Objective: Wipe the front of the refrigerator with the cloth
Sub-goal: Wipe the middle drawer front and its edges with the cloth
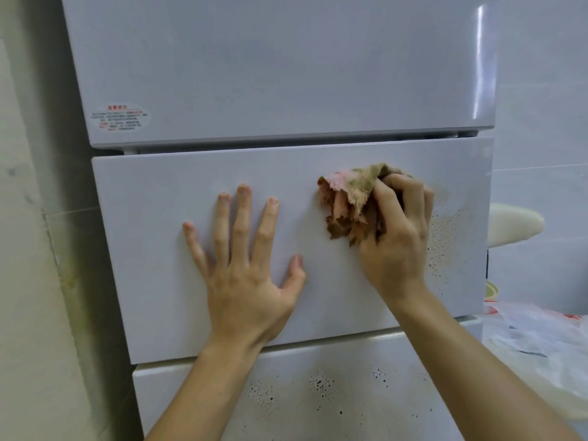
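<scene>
The right hand (394,237) has its grip curled tight round a bunched pink-and-brown cloth (346,198), pressing it against the upper right part of the middle front (159,218) of the fridge (286,74), just left of a patch of dark specks (448,237). The left hand (245,281) lies flat on the same front, left of the cloth and apart from it, its grip wide, fingers spread, holding nothing. The lower front (197,393) is speckled too, a red-printed sticker (119,117) sits above at the left, and a plastic bag (534,329) lies right of the fridge.
</scene>
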A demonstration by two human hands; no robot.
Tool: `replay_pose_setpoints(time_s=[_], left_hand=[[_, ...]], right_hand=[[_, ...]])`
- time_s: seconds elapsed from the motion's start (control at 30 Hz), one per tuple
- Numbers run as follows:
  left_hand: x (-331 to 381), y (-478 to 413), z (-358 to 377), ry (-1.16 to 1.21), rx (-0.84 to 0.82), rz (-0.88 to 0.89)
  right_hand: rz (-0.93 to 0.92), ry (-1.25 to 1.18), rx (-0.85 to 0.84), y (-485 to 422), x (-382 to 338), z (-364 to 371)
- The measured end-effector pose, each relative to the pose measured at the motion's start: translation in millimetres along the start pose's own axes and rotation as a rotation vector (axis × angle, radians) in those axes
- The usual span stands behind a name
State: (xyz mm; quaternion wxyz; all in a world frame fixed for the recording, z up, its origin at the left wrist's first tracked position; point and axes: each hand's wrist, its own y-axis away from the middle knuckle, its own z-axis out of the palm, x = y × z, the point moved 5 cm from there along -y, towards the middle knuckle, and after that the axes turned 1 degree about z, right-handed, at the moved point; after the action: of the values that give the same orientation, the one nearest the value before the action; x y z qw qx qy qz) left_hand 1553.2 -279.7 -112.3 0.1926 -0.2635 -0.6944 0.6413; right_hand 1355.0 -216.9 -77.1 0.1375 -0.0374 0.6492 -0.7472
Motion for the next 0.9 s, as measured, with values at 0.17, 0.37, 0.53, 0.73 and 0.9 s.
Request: replay_pose_setpoints(time_s=[0.17, 0.37, 0.53, 0.73, 0.9], left_hand=[[12.9, 4.5, 4.7, -0.012, 0.002, -0.060], [26.9, 3.3, 5.4, 0.062, -0.035, -0.144], [42.6, 3.6, 9.0, 0.052, -0.096, -0.114], [58.1, 0.2, 11.8, 0.055, -0.151, -0.068], [60.1, -1.1, 13.4, 0.021, -0.128, -0.067]], right_hand=[[-0.067, 0.004, 0.001, 49.7, 6.5, -7.9], [-0.202, 0.016, -0.193, 98.9, 25.5, -29.8], [-0.245, -0.035, -0.261, 80.9, 27.3, -40.5], [0.039, -0.074, -0.095, -28.7, 26.2, -35.1], [0.031, -0.017, -0.054, -45.0, 30.9, -34.3]])
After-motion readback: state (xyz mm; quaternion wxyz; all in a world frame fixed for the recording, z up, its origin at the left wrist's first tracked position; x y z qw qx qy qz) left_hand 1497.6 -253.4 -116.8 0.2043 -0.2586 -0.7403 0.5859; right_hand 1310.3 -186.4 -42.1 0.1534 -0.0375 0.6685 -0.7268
